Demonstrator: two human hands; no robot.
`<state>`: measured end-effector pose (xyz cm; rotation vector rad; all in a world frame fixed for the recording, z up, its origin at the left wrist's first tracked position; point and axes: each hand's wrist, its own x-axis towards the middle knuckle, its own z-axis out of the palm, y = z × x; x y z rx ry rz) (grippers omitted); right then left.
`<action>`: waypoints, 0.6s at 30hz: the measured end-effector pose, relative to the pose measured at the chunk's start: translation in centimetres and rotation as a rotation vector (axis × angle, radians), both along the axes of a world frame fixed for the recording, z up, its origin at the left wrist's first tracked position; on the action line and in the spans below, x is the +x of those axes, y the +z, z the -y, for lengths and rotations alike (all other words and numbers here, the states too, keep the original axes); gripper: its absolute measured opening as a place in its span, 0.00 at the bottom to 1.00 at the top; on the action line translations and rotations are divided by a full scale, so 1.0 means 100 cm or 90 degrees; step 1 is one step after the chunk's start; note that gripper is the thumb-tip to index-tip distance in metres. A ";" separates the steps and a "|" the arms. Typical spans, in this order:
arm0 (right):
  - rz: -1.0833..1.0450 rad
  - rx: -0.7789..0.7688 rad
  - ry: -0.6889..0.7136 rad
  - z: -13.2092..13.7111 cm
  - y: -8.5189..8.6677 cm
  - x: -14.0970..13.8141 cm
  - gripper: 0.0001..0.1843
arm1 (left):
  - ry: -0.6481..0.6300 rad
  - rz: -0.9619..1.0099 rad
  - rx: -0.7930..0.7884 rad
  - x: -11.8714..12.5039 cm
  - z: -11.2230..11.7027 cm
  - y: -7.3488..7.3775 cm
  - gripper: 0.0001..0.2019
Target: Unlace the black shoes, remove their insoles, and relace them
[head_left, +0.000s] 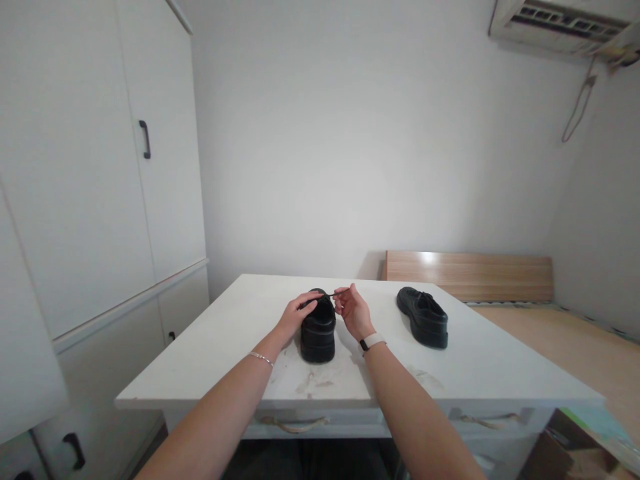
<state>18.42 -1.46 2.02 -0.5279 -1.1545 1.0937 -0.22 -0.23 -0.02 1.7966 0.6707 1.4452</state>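
Observation:
A black lace-up shoe (318, 340) stands upright on the white table (215, 360), its heel toward me and its toe mostly hidden. My left hand (296, 315) rests on the left side of its opening, with fingers across the lacing and the thumb at the collar. Just right of the shoe, my right hand (354, 311) pinches a dark shoelace (341, 293), drawn out to the right from the lacing. The matching black shoe (425, 319) sits apart on the right of the table, toe pointing away and to the left.
White cabinets (100, 167) rise at the left. Behind the table's right side is a wooden headboard (470, 275), with a bed base (560, 330) beside it. Drawers with handles (295, 425) run under the front edge. A cardboard box (575, 447) stands at lower right.

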 end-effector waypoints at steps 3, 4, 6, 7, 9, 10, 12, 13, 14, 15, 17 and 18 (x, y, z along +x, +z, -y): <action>0.010 -0.020 0.012 -0.003 -0.004 -0.001 0.31 | 0.007 -0.004 0.011 0.000 -0.001 0.000 0.15; 0.015 -0.024 0.011 -0.004 -0.006 -0.002 0.30 | 0.010 -0.005 0.015 0.000 -0.001 -0.001 0.14; 0.033 -0.028 0.008 -0.006 -0.010 -0.002 0.26 | 0.020 -0.004 0.021 0.000 -0.002 -0.001 0.14; 0.046 -0.030 0.007 -0.007 -0.011 -0.002 0.23 | 0.026 -0.002 0.023 0.000 -0.002 -0.001 0.13; 0.079 -0.033 0.008 -0.008 -0.015 -0.004 0.18 | 0.039 0.002 0.026 0.000 -0.002 -0.001 0.13; 0.096 -0.035 0.008 -0.008 -0.017 -0.004 0.16 | 0.045 0.003 0.026 0.000 -0.002 -0.002 0.12; 0.125 -0.038 0.010 -0.010 -0.019 -0.005 0.13 | 0.051 0.003 0.025 0.000 -0.001 -0.002 0.11; 0.135 -0.038 0.011 -0.010 -0.020 -0.006 0.12 | 0.050 0.001 0.024 0.000 0.000 -0.001 0.11; 0.142 -0.038 0.012 -0.010 -0.020 -0.006 0.12 | 0.048 0.000 0.023 0.000 0.000 -0.001 0.10; 0.146 -0.037 0.012 -0.010 -0.021 -0.006 0.12 | 0.045 -0.002 0.022 0.000 0.001 -0.001 0.09; 0.149 -0.033 0.011 -0.010 -0.020 -0.005 0.14 | 0.036 -0.003 0.016 -0.001 0.003 0.001 0.08; 0.150 -0.029 0.009 -0.009 -0.020 -0.005 0.15 | 0.031 -0.002 0.012 -0.001 0.004 0.002 0.08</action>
